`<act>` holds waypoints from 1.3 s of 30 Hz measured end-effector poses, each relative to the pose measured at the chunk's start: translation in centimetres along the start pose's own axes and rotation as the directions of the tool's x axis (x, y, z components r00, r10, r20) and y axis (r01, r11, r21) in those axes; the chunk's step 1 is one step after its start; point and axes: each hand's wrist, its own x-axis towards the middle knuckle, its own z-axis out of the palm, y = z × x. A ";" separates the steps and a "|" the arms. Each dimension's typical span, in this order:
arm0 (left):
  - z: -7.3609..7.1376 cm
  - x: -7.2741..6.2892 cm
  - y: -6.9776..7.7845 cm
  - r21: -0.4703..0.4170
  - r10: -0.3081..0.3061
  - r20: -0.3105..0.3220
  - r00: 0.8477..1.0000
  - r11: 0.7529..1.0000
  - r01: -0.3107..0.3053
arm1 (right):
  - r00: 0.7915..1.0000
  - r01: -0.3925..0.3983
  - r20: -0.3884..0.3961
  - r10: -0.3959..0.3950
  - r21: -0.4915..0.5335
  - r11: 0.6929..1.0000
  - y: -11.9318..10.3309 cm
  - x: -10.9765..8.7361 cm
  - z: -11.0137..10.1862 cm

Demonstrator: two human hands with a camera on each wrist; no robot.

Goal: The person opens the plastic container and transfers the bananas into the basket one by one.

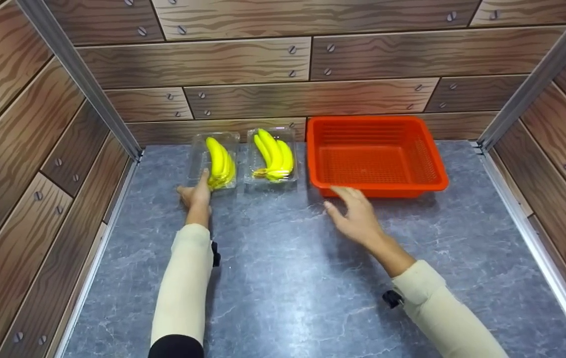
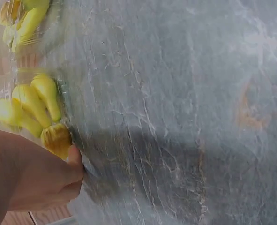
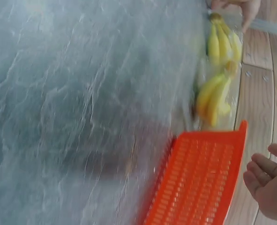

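Two clear plastic boxes stand side by side near the back wall. The left clear plastic box (image 1: 197,158) holds a bunch of yellow bananas (image 1: 220,161), and the other clear plastic box (image 1: 249,149) holds a second bunch (image 1: 277,154). My left hand (image 1: 197,195) grips the near left corner of the left box, its thumb (image 2: 73,161) beside the banana stems; part of the grip is hidden behind the hand. Fingers spread, my right hand (image 1: 357,216) is empty and overlaps the front rim of the red plastic basket (image 1: 377,188) in the head view.
The grey marbled tabletop (image 1: 273,278) reaches the wood-patterned back wall (image 1: 248,62). Similar side walls and metal rails (image 1: 541,248) bound it left and right. The basket sits at the back, just right of the second box.
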 end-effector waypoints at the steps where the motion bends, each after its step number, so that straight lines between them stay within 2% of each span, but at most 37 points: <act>1: 0.0 0.0 0.0 0.001 -0.001 0.003 1.000 1.000 0.001 | 1.000 0.008 0.021 -0.008 0.001 1.000 -0.2 0.1 0.3; 5: -0.1 0.1 -0.4 -0.003 0.011 0.010 1.000 1.000 -0.011 | 0.997 0.012 0.071 -0.012 -0.007 1.000 -0.7 0.6 1.8; 9: -0.4 0.1 -0.8 -0.022 0.042 -0.026 0.999 0.999 -0.043 | 0.994 0.001 0.110 -0.001 -0.004 1.000 -0.8 1.2 3.3; 13: -0.8 0.3 -1.2 -0.011 0.066 -0.067 0.996 0.998 -0.067 | 0.987 -0.035 0.156 0.032 0.013 0.999 -0.9 1.5 4.6; 19: -1.9 0.8 -1.8 0.011 0.111 -0.070 0.991 0.994 -0.111 | 0.975 -0.104 0.201 0.095 0.035 0.994 -0.8 1.7 5.8; 25: -3.2 1.6 -1.7 0.035 0.167 -0.054 0.984 0.986 -0.166 | 0.972 -0.114 0.211 0.104 0.037 0.993 -0.3 1.6 6.1; 35: -6.3 3.2 -0.6 0.072 0.229 -0.074 0.971 0.972 -0.224 | 0.975 -0.117 0.195 0.109 0.030 0.993 0.1 1.4 5.4; 39: -7.6 3.7 -0.2 0.163 0.280 0.000 0.960 0.947 -0.276 | 0.978 -0.111 0.183 0.102 0.038 0.993 0.2 1.4 5.2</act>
